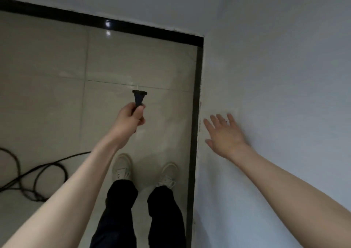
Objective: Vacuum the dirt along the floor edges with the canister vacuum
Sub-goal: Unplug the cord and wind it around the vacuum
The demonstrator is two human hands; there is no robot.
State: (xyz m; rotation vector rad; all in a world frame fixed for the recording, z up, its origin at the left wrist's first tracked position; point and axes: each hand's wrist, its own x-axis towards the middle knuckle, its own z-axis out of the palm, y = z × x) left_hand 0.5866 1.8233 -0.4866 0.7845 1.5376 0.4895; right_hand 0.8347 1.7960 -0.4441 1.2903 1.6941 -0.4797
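A slim black vacuum wand (pixel 138 103) is gripped by the left hand (pixel 130 117), whose fingers are curled round its upper part. The wand is seen nearly end-on; its flared, dark nozzle (pixel 139 92) is found just above the hand, toward 12 o'clock, over a grout line of the floor (pixel 47 67). Whether the nozzle touches the tile cannot be told. The floor is laid in large, glossy beige tiles, and two small light reflections are seen near 12 o'clock. It is bordered by a smooth black skirting strip (pixel 195 115) running from 11 o'clock across to 1 o'clock and down to 5 o'clock. The right hand (pixel 224 134) is held open at 3 o'clock, fingers straight and spread, against or just off the matte white wall (pixel 284 77); nothing is held in it. A ribbed black hose (pixel 47 169) is coiled loosely on the tiles at 8 o'clock. Pale shoes (pixel 122 167) and dark trousers (pixel 163 219) are seen at 6 o'clock.
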